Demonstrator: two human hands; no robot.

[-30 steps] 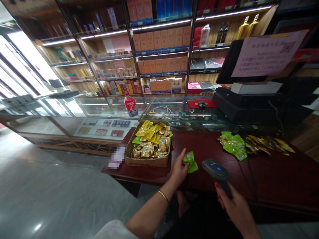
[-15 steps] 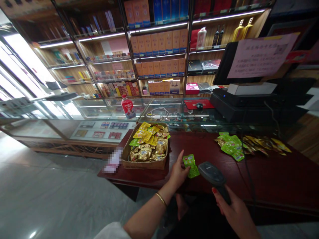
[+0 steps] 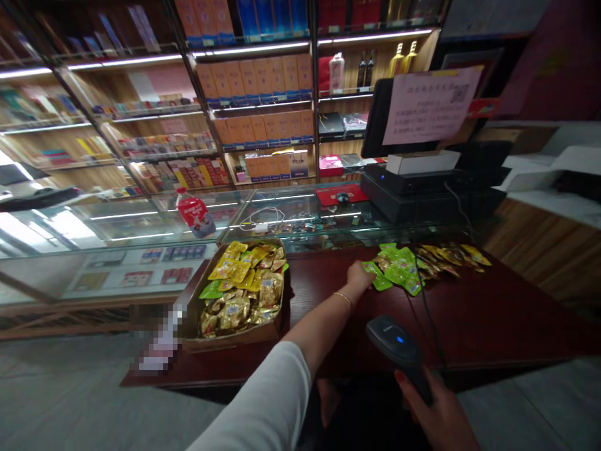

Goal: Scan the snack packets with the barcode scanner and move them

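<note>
My left hand [image 3: 359,277] reaches across the dark red table with its fingers closed on a small green snack packet [image 3: 381,282]. That packet lies against a pile of other green packets [image 3: 402,270]. In my right hand [image 3: 439,407], near the table's front edge, is a black barcode scanner [image 3: 393,341] with a blue light glowing on top. On the left side of the table stands a cardboard box [image 3: 230,342] filled with gold, yellow and a few green packets. Gold packets [image 3: 444,258] lie in a row right of the green pile.
Behind the table is a glass display counter [image 3: 300,210] with a red-labelled bottle [image 3: 195,214], a white cable and a computer mouse [image 3: 342,198]. A monitor [image 3: 375,119] bearing a paper notice stands back right. A black cord [image 3: 425,313] crosses the table.
My left hand has moved right and away from me with the green packet, from mid-table to the green pile. The scanner's blue light now shows. The view has turned right.
</note>
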